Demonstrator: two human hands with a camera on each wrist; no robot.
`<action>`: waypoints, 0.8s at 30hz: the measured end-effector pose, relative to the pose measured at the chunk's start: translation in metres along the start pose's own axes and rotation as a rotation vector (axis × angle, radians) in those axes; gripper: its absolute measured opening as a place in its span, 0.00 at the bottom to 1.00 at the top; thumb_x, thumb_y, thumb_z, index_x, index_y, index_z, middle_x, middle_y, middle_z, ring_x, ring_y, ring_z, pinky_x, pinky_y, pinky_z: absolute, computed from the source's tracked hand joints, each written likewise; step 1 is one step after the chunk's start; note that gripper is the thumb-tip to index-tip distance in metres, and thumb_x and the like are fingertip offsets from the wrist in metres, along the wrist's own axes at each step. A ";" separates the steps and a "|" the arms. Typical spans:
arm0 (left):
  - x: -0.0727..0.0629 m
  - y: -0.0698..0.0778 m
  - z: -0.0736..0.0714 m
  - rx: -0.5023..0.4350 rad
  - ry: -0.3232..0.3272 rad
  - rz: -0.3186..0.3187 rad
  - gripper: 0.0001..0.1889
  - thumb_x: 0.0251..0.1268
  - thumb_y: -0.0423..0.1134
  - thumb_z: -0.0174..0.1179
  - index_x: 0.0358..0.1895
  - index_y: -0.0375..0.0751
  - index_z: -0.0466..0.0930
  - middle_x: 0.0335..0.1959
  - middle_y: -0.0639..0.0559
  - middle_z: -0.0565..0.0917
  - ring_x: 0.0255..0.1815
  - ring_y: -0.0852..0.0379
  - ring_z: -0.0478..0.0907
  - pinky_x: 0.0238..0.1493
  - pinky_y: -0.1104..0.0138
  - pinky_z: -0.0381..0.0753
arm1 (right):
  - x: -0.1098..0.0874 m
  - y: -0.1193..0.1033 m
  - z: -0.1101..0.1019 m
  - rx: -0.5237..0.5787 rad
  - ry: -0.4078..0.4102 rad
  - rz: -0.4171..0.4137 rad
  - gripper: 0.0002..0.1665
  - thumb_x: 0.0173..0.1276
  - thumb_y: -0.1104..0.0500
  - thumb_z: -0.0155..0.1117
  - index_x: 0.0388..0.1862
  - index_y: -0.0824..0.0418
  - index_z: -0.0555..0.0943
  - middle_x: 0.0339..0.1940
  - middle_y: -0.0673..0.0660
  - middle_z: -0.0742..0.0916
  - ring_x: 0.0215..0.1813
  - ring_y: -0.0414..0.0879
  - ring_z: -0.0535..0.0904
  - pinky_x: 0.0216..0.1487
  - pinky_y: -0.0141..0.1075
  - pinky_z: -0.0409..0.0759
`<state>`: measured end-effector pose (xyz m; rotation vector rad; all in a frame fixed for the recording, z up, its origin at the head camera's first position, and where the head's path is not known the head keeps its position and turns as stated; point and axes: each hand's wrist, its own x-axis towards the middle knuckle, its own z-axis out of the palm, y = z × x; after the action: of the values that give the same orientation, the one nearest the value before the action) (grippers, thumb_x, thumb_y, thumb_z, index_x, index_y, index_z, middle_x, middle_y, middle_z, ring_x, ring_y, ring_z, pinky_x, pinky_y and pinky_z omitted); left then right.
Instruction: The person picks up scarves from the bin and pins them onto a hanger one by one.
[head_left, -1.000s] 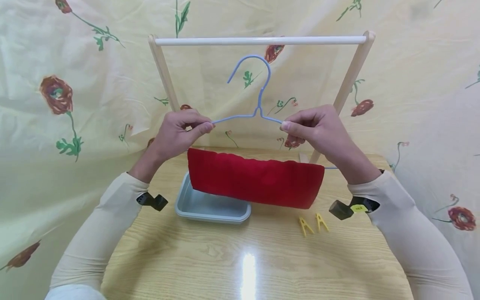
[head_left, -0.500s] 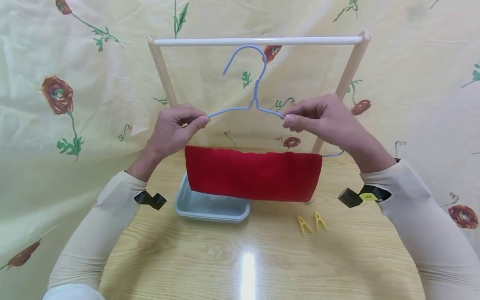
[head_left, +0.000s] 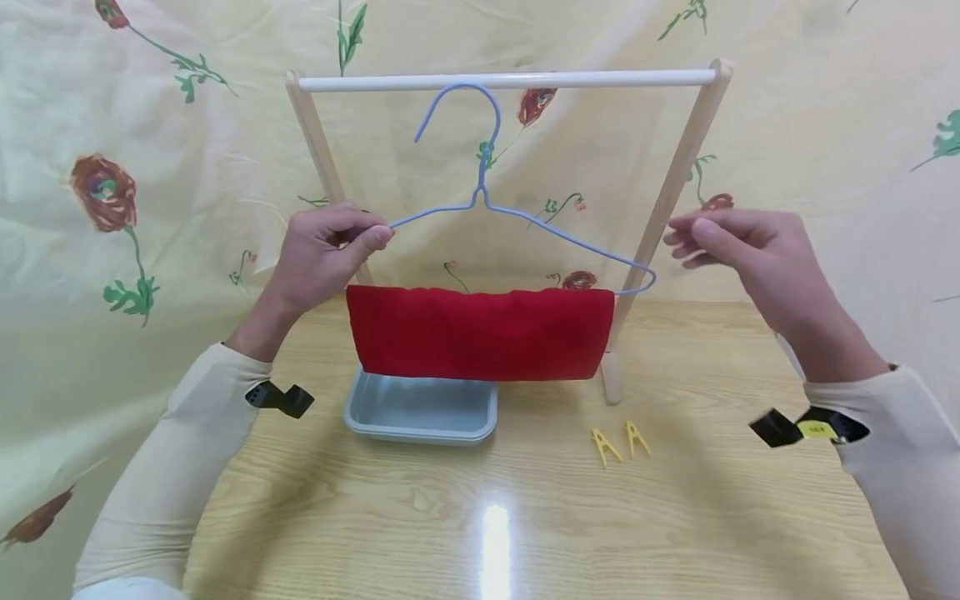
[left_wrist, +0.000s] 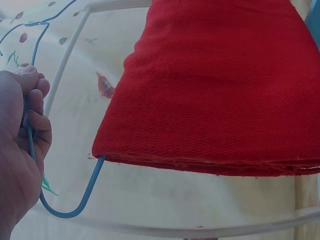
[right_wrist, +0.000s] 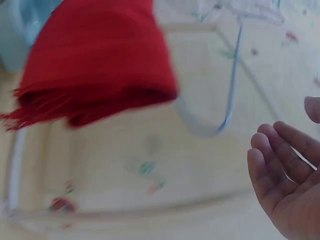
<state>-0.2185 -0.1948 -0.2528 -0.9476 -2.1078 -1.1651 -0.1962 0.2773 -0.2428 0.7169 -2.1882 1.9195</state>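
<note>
A blue wire hanger [head_left: 555, 227] is held up in front of the rack, its hook overlapping the white rail in the head view. Over its bottom bar hangs a folded red cloth [head_left: 480, 333], with layered edges in the left wrist view. My left hand [head_left: 330, 250] grips the hanger's left shoulder, fingers curled round the wire [left_wrist: 29, 135]. Off to the right, my right hand [head_left: 750, 258] is apart from the hanger's right end and holds nothing; the right wrist view has its fingers [right_wrist: 280, 155] loosely bent and spread from the thumb.
A rack with a white rail [head_left: 585, 79] and wooden posts [head_left: 682, 183] stands behind the hanger. On the wooden table [head_left: 360, 517] sit a light blue tray [head_left: 420, 436], partly under the cloth, and two yellow clothespins [head_left: 604, 447]. A flowered curtain [head_left: 195, 167] hangs behind.
My right hand has let go of the hanger's right shoulder and moved right. The hanger and cloth have shifted left and slightly up with my left hand, exposing the hanger's right end.
</note>
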 end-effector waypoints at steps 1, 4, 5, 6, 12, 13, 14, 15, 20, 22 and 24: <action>-0.001 0.000 -0.001 0.001 0.004 0.000 0.05 0.62 0.25 0.69 0.40 0.31 0.90 0.27 0.49 0.83 0.25 0.59 0.71 0.26 0.71 0.67 | -0.007 0.009 -0.005 0.032 0.009 0.001 0.14 0.77 0.66 0.59 0.54 0.74 0.84 0.42 0.56 0.92 0.42 0.43 0.88 0.46 0.28 0.84; -0.003 0.000 -0.003 0.006 0.019 -0.010 0.05 0.61 0.25 0.69 0.40 0.32 0.90 0.27 0.52 0.82 0.26 0.59 0.71 0.27 0.71 0.68 | -0.029 0.040 -0.019 0.068 0.031 0.040 0.13 0.77 0.68 0.57 0.53 0.73 0.85 0.42 0.56 0.92 0.40 0.43 0.88 0.44 0.29 0.85; -0.004 0.000 -0.003 0.007 0.022 -0.013 0.05 0.61 0.25 0.69 0.40 0.32 0.90 0.28 0.53 0.82 0.26 0.59 0.71 0.27 0.71 0.68 | -0.037 0.050 -0.022 0.029 0.039 0.065 0.13 0.78 0.67 0.57 0.53 0.70 0.86 0.41 0.55 0.92 0.40 0.42 0.88 0.43 0.29 0.85; -0.004 0.000 -0.003 0.005 0.023 -0.014 0.06 0.61 0.25 0.69 0.40 0.32 0.90 0.28 0.53 0.83 0.26 0.59 0.71 0.27 0.71 0.68 | -0.046 0.061 -0.026 0.001 0.038 0.088 0.13 0.77 0.68 0.57 0.53 0.68 0.86 0.42 0.53 0.92 0.39 0.41 0.88 0.43 0.28 0.85; -0.005 -0.002 -0.004 -0.001 0.025 0.006 0.06 0.60 0.23 0.70 0.40 0.30 0.89 0.28 0.54 0.82 0.27 0.59 0.71 0.28 0.71 0.68 | -0.097 0.114 -0.025 -0.210 0.045 0.242 0.14 0.77 0.64 0.60 0.57 0.62 0.85 0.42 0.42 0.91 0.41 0.35 0.87 0.41 0.27 0.84; -0.005 -0.002 -0.004 0.001 0.025 0.009 0.06 0.59 0.23 0.70 0.40 0.30 0.89 0.28 0.55 0.82 0.26 0.60 0.71 0.28 0.71 0.68 | -0.105 0.120 -0.023 -0.240 0.054 0.267 0.14 0.77 0.63 0.61 0.58 0.64 0.85 0.43 0.41 0.91 0.41 0.35 0.87 0.41 0.27 0.84; -0.005 -0.002 -0.004 0.001 0.025 0.011 0.06 0.59 0.23 0.70 0.40 0.29 0.89 0.28 0.55 0.83 0.26 0.60 0.71 0.28 0.71 0.68 | -0.112 0.125 -0.020 -0.268 0.063 0.290 0.16 0.77 0.62 0.61 0.58 0.66 0.84 0.42 0.39 0.90 0.41 0.34 0.87 0.41 0.27 0.84; -0.006 -0.002 -0.005 0.000 0.023 0.014 0.06 0.59 0.23 0.70 0.40 0.29 0.89 0.28 0.56 0.82 0.26 0.60 0.71 0.27 0.71 0.68 | -0.119 0.129 -0.017 -0.286 0.072 0.313 0.18 0.77 0.60 0.61 0.60 0.69 0.82 0.42 0.37 0.90 0.42 0.33 0.86 0.41 0.27 0.84; -0.005 -0.002 -0.005 -0.002 0.025 0.022 0.07 0.59 0.23 0.70 0.41 0.29 0.89 0.29 0.57 0.83 0.26 0.60 0.71 0.26 0.71 0.67 | -0.149 0.146 -0.002 -0.404 0.111 0.421 0.27 0.76 0.52 0.64 0.62 0.72 0.79 0.42 0.31 0.87 0.41 0.31 0.85 0.40 0.29 0.85; -0.005 -0.002 -0.005 -0.002 0.028 0.023 0.07 0.59 0.22 0.70 0.41 0.29 0.89 0.29 0.58 0.83 0.26 0.61 0.71 0.26 0.72 0.67 | -0.159 0.151 0.005 -0.471 0.121 0.449 0.28 0.74 0.48 0.66 0.62 0.69 0.81 0.41 0.34 0.88 0.41 0.29 0.84 0.40 0.28 0.83; -0.005 -0.002 -0.005 -0.001 0.031 0.022 0.07 0.58 0.22 0.70 0.41 0.29 0.89 0.30 0.58 0.83 0.26 0.61 0.72 0.26 0.72 0.68 | -0.168 0.157 0.013 -0.539 0.121 0.475 0.29 0.72 0.45 0.68 0.61 0.65 0.83 0.41 0.40 0.90 0.40 0.28 0.83 0.40 0.28 0.81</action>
<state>-0.2160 -0.2018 -0.2551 -0.9448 -2.0674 -1.1634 -0.1154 0.3188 -0.4539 -0.0098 -2.7830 1.3468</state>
